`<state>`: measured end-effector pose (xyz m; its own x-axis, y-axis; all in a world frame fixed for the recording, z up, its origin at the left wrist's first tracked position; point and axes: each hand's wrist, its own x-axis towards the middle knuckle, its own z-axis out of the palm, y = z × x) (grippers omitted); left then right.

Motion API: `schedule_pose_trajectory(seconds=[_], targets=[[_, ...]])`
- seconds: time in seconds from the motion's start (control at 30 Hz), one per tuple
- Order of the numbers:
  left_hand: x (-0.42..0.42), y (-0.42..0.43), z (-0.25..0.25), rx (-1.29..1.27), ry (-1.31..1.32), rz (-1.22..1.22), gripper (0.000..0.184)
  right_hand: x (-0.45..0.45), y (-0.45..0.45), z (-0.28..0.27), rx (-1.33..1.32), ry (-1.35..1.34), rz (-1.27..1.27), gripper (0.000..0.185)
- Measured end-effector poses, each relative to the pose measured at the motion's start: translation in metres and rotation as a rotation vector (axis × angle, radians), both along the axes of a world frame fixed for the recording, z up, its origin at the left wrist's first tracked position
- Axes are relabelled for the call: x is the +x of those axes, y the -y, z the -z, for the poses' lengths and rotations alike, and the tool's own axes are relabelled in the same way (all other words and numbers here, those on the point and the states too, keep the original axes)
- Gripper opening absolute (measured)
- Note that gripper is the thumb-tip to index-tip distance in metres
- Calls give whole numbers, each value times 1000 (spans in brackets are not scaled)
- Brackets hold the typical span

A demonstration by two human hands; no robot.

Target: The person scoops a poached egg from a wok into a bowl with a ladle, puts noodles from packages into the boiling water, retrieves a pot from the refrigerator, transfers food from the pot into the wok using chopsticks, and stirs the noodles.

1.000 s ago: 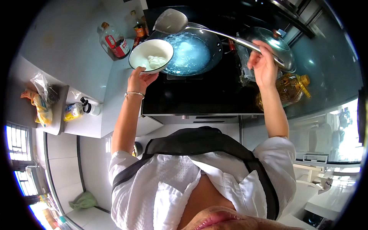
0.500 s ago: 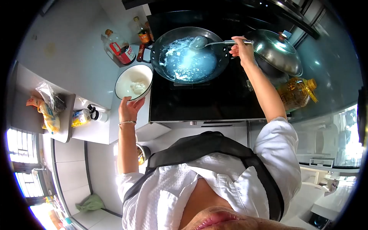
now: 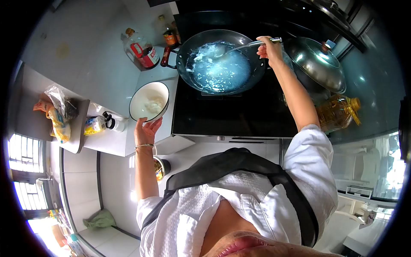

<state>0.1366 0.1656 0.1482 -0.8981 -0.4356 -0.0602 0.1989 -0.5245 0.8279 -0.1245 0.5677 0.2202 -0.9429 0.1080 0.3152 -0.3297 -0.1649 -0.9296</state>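
Observation:
My left hand (image 3: 146,132) is closed on the lower rim and side of a white bowl (image 3: 138,97) with a dark edge. Soft white food (image 3: 155,104) lies in the bowl, which is held left of the stove. In my right hand (image 3: 271,51) is the metal handle of a ladle (image 3: 245,45). The ladle's head dips into cloudy, pale liquid (image 3: 222,70) with white bits floating in it. That liquid fills part of a dark wok (image 3: 257,70) on the stove.
A black stovetop (image 3: 227,115) lies under the wok. To the right stand a domed metal lid (image 3: 314,60) over a pot and an oil jug (image 3: 338,112). Sauce bottles (image 3: 143,51) stand at the left, and a shelf (image 3: 81,124) holds bagged packets. A bin (image 3: 162,168) is below.
The ladle's head has sunk lower into the liquid, and its handle slants more steeply. The view has shifted slightly, moving the wok and counter rightward in the picture. My left hand still holds the bowl.

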Motion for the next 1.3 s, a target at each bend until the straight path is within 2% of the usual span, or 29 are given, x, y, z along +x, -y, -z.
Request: schedule_pose_trajectory(seconds=[0.17,0.4,0.77,0.83,1.0,1.07,1.23,1.3], targets=[[6,1,4,4,-7,5,45,-4,6,-15,80,16,-34,22],[10,0,7,17,10,-26,45,-8,9,-23,211,-69,-130,29],[17,6,5,39,34,-39,47,-3,19,-5,79,13,-206,26],[16,9,7,49,50,-57,48,3,21,-5,48,25,-229,20],[12,12,10,44,35,-25,47,15,25,-13,144,-74,-229,20],[10,12,10,44,30,-23,47,12,25,-17,220,-186,-309,20],[9,8,13,18,27,-6,47,10,22,-37,368,-380,-288,25],[8,9,14,23,29,2,47,10,17,-49,392,-382,-293,26]])
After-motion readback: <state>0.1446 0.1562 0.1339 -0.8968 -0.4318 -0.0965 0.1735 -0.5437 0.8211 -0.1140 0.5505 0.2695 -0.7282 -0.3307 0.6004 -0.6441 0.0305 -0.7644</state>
